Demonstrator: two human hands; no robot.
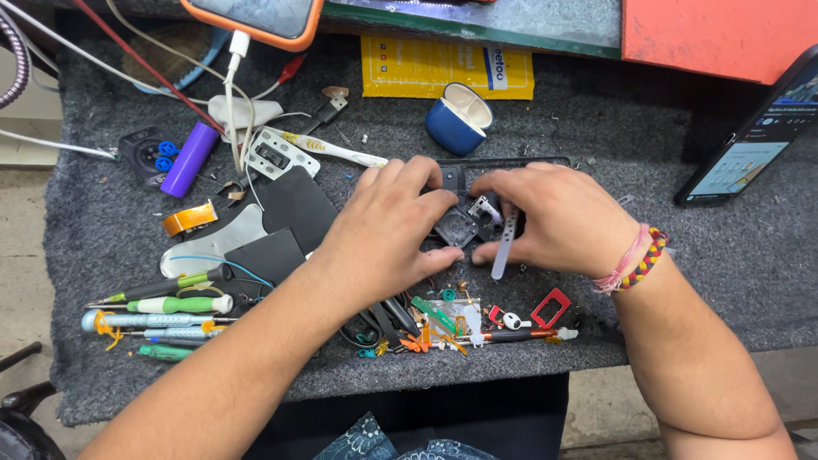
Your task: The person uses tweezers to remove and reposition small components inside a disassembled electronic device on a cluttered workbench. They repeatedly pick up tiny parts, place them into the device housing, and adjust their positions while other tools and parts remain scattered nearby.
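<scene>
My left hand (388, 226) rests on a black phone frame (503, 162) in the middle of the grey mat, its fingers curled over the frame's left part. My right hand (558, 217) sits just to the right and pinches a thin grey metal tool (504, 247) that points down toward me. Between the two hands shows a small black square part (457, 228) with a shiny bit beside it. Most of the frame is hidden under my hands. A braided thread band is on my right wrist.
Several screwdrivers (162, 311) lie at the left front, and small parts and a red frame piece (551, 308) lie near the front edge. A purple cylinder (189, 158), a blue earbud case (457, 119), cables and a lit phone (750, 140) ring the mat (111, 230).
</scene>
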